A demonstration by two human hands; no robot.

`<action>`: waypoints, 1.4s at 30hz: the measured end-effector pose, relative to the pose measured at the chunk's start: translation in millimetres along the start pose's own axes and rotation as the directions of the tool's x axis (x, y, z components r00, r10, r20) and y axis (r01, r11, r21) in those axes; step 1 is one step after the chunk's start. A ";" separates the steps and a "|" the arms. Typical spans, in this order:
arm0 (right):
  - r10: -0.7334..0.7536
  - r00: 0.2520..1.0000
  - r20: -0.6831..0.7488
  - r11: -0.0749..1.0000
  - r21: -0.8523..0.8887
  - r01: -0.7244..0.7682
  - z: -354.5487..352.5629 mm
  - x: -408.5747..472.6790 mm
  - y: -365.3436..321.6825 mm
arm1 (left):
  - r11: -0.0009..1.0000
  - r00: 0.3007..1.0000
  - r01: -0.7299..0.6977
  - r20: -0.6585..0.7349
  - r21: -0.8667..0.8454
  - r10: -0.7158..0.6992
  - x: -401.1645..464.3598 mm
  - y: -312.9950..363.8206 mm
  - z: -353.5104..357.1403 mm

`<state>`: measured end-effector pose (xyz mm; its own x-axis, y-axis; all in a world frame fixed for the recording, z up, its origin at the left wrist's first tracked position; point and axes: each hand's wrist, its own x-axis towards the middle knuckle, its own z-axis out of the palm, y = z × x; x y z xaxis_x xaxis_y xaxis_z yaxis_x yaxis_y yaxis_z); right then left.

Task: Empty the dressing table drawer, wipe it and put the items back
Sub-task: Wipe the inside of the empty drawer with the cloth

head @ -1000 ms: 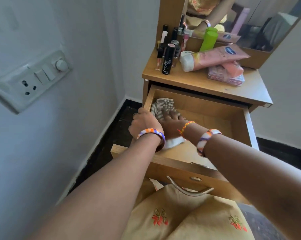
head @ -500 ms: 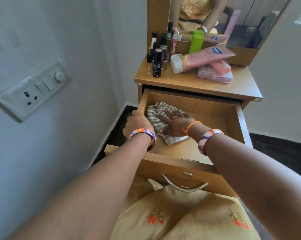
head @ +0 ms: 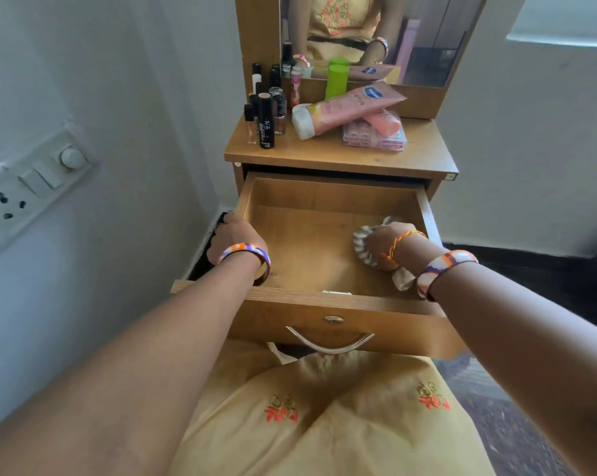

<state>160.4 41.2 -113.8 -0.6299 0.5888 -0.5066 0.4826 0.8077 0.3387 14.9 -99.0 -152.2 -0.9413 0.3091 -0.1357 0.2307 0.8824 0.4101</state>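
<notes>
Drawer (head: pixel 328 197) pulled out from the dressing table, emptied | right hand (head: pixel 381 240) presses striped cloth (head: pixel 364 247) on its floor, right side | left hand (head: pixel 236 237) curled over left wall | toiletries (head: pixel 345 111) wait on top; wiping underway, restocking left.

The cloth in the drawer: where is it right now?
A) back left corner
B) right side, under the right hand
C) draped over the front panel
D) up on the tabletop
B: the right hand presses the striped cloth onto the drawer floor beside its right wall.
</notes>
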 end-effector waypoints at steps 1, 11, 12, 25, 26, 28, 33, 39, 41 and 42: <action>-0.041 0.997 0.063 0.999 -0.023 0.042 -4.9 -6.8 -2.2 | 1.000 1.000 -0.005 0.005 -0.001 0.005 0.5 -0.4 -0.2; -0.267 0.931 0.248 0.954 0.207 0.218 -16.1 -23.5 -16.1 | 0.992 0.999 0.032 0.004 -0.126 -0.032 6.0 -2.2 3.3; -0.292 0.927 0.234 0.931 0.291 0.219 -18.4 -21.6 -24.1 | 0.988 0.999 0.046 0.001 -0.145 -0.046 6.8 -2.3 3.7; -0.344 0.933 -0.101 -0.233 0.972 0.020 -13.6 3.5 -45.4 | 0.956 0.966 -0.106 -0.255 -0.274 0.034 -8.3 9.9 -12.3; -0.317 0.945 -0.086 -0.412 0.910 -0.055 -9.9 6.1 -39.4 | 0.941 0.960 -0.158 -0.269 -0.300 0.076 -8.6 11.5 -11.1; -0.279 0.951 -0.136 -0.690 0.717 -0.099 -4.6 7.4 -31.9 | 0.897 0.957 -0.253 -0.227 -0.363 0.179 -10.3 13.7 -8.0; -0.191 0.941 -0.280 -0.840 0.542 -0.009 -2.9 4.6 -31.2 | 0.827 0.875 -0.039 0.380 -0.561 0.299 -19.0 22.1 -2.6; -0.153 0.986 -0.065 -0.729 0.681 -0.068 0.1 13.0 -35.0 | 0.583 0.845 0.258 0.473 -0.770 0.250 -11.6 18.7 -0.2; -0.151 0.987 0.048 -0.638 0.759 -0.135 0.8 15.7 -37.9 | 0.589 0.872 0.235 0.435 -0.773 0.223 -10.3 16.0 -2.7; -0.130 0.986 0.102 -0.571 0.806 -0.158 1.5 16.7 -39.5 | 0.606 0.878 0.227 0.429 -0.763 0.212 -12.8 15.2 -5.8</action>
<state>131.7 19.1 -136.8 -0.6221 0.4728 -0.6241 0.3146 -0.5790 -0.7522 29.0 -91.6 -139.1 -0.6715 0.6111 -0.4192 -0.2617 0.3337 0.9056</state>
